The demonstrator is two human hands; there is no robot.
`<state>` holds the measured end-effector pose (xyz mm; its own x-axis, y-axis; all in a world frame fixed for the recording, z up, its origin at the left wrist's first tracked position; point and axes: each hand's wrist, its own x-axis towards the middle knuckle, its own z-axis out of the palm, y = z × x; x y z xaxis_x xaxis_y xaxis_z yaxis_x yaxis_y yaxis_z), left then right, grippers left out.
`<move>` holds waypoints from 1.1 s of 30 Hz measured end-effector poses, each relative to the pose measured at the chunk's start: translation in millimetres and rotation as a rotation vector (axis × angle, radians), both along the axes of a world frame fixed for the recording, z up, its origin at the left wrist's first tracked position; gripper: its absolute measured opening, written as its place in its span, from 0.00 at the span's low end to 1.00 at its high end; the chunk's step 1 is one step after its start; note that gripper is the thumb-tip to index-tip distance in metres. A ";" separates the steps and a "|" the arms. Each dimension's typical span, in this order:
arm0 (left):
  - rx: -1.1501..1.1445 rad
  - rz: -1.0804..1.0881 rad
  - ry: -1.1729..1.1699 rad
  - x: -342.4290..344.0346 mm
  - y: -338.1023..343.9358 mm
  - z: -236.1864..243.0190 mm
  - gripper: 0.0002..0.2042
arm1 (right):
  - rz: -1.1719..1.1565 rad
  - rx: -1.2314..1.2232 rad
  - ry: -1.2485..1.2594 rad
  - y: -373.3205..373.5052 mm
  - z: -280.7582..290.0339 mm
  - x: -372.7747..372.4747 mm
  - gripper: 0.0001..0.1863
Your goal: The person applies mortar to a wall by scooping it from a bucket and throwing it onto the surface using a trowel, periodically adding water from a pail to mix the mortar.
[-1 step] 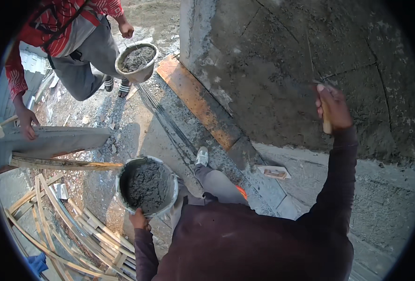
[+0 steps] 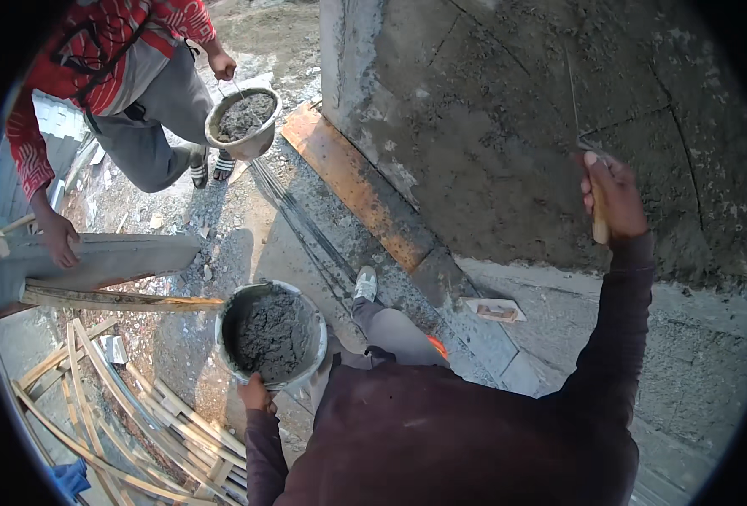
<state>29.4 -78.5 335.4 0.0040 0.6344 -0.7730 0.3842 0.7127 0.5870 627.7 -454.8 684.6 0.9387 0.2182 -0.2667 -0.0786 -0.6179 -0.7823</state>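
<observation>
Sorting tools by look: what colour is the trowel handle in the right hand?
Light tan wood, in the head view: trowel handle in the right hand.

Under your feet, gritty concrete ground (image 2: 247, 244) with an orange plank (image 2: 348, 181), bent cane strips (image 2: 137, 422), a float (image 2: 493, 309).

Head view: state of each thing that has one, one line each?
Pan of mortar: nearly full of grey mortar, left hand gripping its rim.
Trowel: wooden handle clasped in right hand, blade against the wall.
Wall: coated in rough grey plaster, with scored lines.
Second pan: filled with mortar, carried by the person in the red top.
Float: lying flat on the ledge, untouched.
</observation>
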 end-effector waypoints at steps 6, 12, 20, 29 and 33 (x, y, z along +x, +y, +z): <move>0.032 -0.320 -0.124 108.0 -48.8 6.0 0.14 | 0.530 -0.322 -0.089 -4.7 -56.4 -62.9 0.18; -0.032 -0.662 -0.172 216.1 -94.7 38.8 0.16 | 0.865 -0.781 -0.378 43.0 -245.6 -128.7 0.11; 0.136 -0.767 -0.397 296.6 -129.9 34.5 0.25 | 0.721 -0.457 0.231 50.1 -253.9 -184.1 0.16; -0.137 -0.468 -0.327 263.7 -113.2 29.5 0.19 | 0.723 -0.457 -0.093 9.9 -172.2 -160.8 0.16; -0.024 -0.288 -0.297 194.7 -98.6 3.5 0.20 | 0.830 -0.224 -0.337 46.1 -76.8 -146.6 0.14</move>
